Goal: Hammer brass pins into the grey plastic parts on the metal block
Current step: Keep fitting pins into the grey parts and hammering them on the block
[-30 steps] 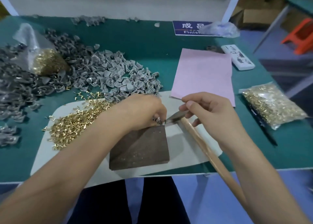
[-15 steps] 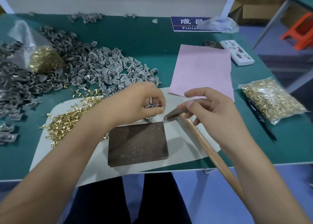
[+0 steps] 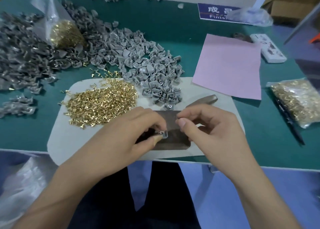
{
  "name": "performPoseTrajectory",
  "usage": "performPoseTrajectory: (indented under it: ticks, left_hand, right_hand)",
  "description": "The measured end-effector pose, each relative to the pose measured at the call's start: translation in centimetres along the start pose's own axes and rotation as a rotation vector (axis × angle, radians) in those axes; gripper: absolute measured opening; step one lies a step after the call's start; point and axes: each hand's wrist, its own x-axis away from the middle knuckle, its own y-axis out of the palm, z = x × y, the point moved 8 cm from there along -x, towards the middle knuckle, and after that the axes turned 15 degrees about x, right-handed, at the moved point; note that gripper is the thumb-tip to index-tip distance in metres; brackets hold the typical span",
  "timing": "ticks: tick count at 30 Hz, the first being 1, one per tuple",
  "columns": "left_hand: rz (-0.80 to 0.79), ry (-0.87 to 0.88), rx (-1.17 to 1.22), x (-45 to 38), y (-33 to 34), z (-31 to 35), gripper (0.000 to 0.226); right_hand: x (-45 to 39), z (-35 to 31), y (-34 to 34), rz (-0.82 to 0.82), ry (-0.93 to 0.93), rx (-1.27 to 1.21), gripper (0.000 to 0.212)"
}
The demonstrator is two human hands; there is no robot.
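My green table [image 3: 173, 43] fills most of the view, with a white mat [image 3: 72, 133] lying near its front edge. To the right lies one pink sheet [image 3: 228, 65], and beyond that one clear bag of brass pins [image 3: 297, 100]; a second bag of pins [image 3: 67, 32] sits far left among the dark grey scrap [image 3: 22, 58]. A big heap of grey plastic parts [image 3: 147, 62] spills onto the mat's far edge, far too many to count, and the loose brass pins [image 3: 102, 100] form one pile just left of it, also uncountable.

The one metal block [image 3: 171, 138] lies on the mat under my hands, its long axis running left to right. The hammer head [image 3: 202, 100] rests beyond the block, long axis pointing up and to the right; its handle is hidden.

My left hand [image 3: 124, 138] pinches one grey plastic part [image 3: 163, 134] between thumb and fingertips, just over the block's left side. Which way that part points I cannot tell. My right hand [image 3: 213, 131] has thumb and forefinger pressed together above the block, apparently on something tiny; I cannot make out what.
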Motion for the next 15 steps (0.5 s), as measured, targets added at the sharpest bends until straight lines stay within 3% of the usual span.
performPoseTrajectory:
  ticks: [3, 5, 8, 15]
  left_hand:
    - [0.156, -0.081, 0.072, 1.1, -0.9, -0.9, 0.03]
    - [0.212, -0.092, 0.082, 1.3, -1.2, -1.0, 0.027]
    - [0.247, -0.086, 0.109, 1.4, -1.4, -1.0, 0.015]
    - [0.283, -0.076, 0.116, 1.4, -1.3, -0.7, 0.009]
  right_hand:
    - [0.4, -0.8, 1.0, -0.005, -0.056, 0.096, 0.015]
    - [0.6, -1.7, 1.6, -0.018, -0.111, 0.137, 0.019]
    - [0.6, -2.8, 2.3, -0.058, -0.193, 0.25, 0.02]
    - [0.2, -3.7, 3.0, -0.021, -0.248, 0.525, 0.018]
